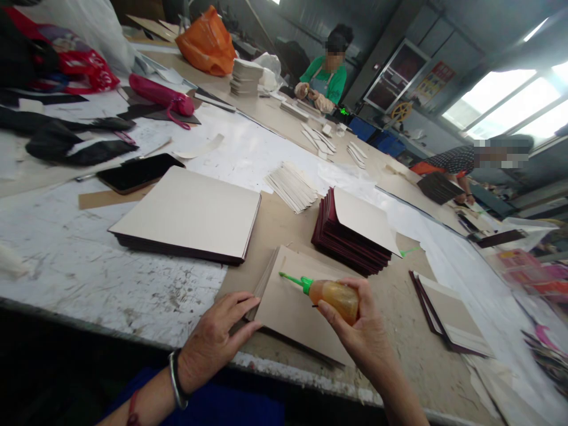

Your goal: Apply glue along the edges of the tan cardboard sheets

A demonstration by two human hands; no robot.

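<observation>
- Using the sheets (290, 307) as the landmark: they're layered, edges staggered along the left.
- Right hand (370, 331) has fingers and thumb wrapped round the bottle (335, 299), which is tipped over the sheets with its green nozzle (293, 280) pointing left. Can't tell if the tip's touching.
- Left hand (213, 337) has fingertips at the sheets' left edge; can't tell if it's actually pinching.
- What could go wrong, imo: squeeze too hard and you'd get a blob on the sheets. Weak left-hand pressure could let them slide. A stray drip might mark the maroon pile (346, 251) just beyond the sheets.
- Containers: amber stuff in the bottle. Orange bag (207, 44), way beyond the sheets to the left, contents hidden. Pink pouch (160, 94), also beyond and left, looks closed.
</observation>
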